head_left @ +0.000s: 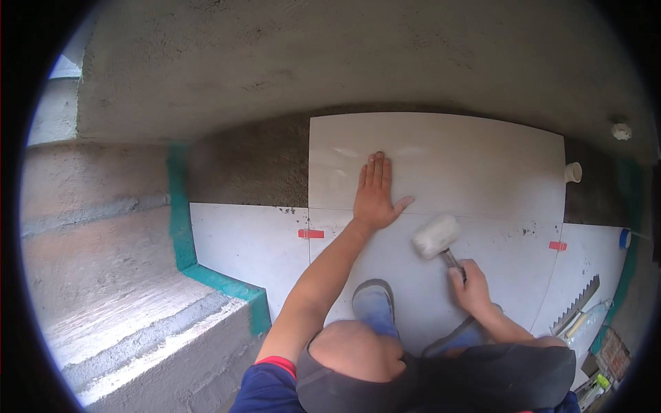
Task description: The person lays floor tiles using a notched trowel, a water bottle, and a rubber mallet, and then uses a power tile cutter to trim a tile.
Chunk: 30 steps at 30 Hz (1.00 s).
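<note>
A large pale tile (pixel 482 162) lies against the far wall, its near edge along a row of similar tiles. My left hand (pixel 375 196) rests flat on it toward its left side, fingers stretched forward and thumb out to the right. My right hand (pixel 472 286) is closed round the dark handle of a mallet (pixel 436 236) with a whitish head. The mallet is slightly blurred, above the near tile (pixel 344 258), just short of the joint; whether it touches is unclear. Red tile-levelling wedges (pixel 311 234) sit in the joints on both sides.
Dark mortar (pixel 255 162) shows left and right of the far tile. A white pipe end (pixel 573 172) stands at its right edge. A notched trowel (pixel 577 303) and other tools lie at the right. Concrete steps (pixel 158 330) rise at the left, beside a green painted band (pixel 180 227).
</note>
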Each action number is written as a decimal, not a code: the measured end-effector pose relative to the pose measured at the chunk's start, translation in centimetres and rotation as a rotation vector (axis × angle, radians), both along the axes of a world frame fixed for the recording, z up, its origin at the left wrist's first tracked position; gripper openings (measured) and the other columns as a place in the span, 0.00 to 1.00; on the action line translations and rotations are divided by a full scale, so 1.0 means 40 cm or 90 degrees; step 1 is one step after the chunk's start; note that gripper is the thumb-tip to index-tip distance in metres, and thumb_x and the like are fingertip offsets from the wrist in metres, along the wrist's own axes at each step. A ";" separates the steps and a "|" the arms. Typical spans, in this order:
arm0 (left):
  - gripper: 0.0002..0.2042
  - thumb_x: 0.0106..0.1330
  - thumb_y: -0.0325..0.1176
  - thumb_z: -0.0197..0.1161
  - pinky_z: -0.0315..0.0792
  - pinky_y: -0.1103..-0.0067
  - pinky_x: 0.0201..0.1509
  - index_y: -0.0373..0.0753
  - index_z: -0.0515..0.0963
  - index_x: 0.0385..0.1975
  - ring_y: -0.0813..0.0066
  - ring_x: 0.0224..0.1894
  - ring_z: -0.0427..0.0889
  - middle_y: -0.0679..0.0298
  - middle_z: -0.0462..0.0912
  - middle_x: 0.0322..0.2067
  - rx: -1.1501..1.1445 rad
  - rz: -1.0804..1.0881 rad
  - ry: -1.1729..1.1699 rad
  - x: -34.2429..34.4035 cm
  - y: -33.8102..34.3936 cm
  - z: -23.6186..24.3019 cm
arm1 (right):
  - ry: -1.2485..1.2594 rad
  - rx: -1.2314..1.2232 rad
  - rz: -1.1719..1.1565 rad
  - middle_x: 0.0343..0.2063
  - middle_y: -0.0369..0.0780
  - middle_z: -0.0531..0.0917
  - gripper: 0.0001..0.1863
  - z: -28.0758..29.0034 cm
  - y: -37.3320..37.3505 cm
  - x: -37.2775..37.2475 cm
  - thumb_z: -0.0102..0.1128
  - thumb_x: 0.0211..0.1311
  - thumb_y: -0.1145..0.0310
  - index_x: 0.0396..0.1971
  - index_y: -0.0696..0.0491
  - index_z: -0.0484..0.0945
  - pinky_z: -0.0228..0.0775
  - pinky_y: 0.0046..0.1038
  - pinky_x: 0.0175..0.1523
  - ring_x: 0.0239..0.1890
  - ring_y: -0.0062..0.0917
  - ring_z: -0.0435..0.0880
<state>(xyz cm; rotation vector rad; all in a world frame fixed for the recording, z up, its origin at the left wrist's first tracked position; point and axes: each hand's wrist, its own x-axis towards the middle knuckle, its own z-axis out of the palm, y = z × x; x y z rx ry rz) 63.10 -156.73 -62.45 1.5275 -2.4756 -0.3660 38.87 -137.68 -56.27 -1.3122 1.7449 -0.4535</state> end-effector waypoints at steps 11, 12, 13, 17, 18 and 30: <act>0.48 0.59 0.59 0.58 0.41 0.58 0.74 0.21 0.51 0.65 0.43 0.72 0.46 0.38 0.50 0.68 -0.037 -0.057 -0.028 -0.027 -0.003 -0.012 | -0.052 -0.093 -0.061 0.45 0.56 0.78 0.27 -0.032 -0.224 -0.108 0.47 0.65 0.73 0.65 0.47 0.62 0.70 0.44 0.52 0.46 0.51 0.77; 0.49 0.59 0.59 0.58 0.40 0.58 0.74 0.21 0.50 0.65 0.44 0.72 0.46 0.38 0.50 0.68 -0.034 -0.064 -0.058 -0.031 -0.002 -0.008 | -0.047 -0.151 -0.056 0.43 0.56 0.78 0.27 -0.033 -0.218 -0.115 0.46 0.65 0.73 0.65 0.47 0.63 0.70 0.43 0.51 0.44 0.50 0.77; 0.49 0.59 0.59 0.59 0.40 0.58 0.74 0.21 0.50 0.66 0.44 0.72 0.45 0.38 0.49 0.68 -0.038 -0.055 -0.048 -0.036 0.000 -0.005 | -0.038 -0.165 -0.051 0.41 0.56 0.78 0.27 -0.034 -0.210 -0.120 0.46 0.65 0.74 0.65 0.46 0.63 0.70 0.43 0.49 0.42 0.49 0.78; 0.48 0.59 0.56 0.60 0.38 0.59 0.74 0.22 0.48 0.67 0.45 0.73 0.43 0.39 0.47 0.69 -0.025 -0.048 -0.086 -0.047 0.007 -0.002 | -0.082 -0.183 -0.109 0.43 0.54 0.78 0.26 -0.029 -0.186 -0.147 0.47 0.65 0.74 0.64 0.49 0.64 0.70 0.41 0.49 0.42 0.47 0.78; 0.48 0.59 0.56 0.60 0.37 0.59 0.74 0.23 0.47 0.67 0.45 0.73 0.42 0.40 0.46 0.69 0.004 -0.041 -0.109 -0.048 0.007 -0.004 | -0.072 -0.187 -0.122 0.43 0.54 0.78 0.26 -0.026 -0.182 -0.159 0.47 0.65 0.74 0.64 0.49 0.64 0.70 0.41 0.49 0.42 0.47 0.78; 0.49 0.60 0.55 0.59 0.35 0.58 0.74 0.23 0.43 0.68 0.44 0.73 0.40 0.40 0.43 0.70 -0.023 -0.062 -0.112 -0.057 0.013 -0.016 | -0.079 -0.208 -0.210 0.44 0.53 0.79 0.25 -0.012 -0.163 -0.254 0.46 0.66 0.73 0.64 0.49 0.65 0.72 0.40 0.48 0.43 0.48 0.79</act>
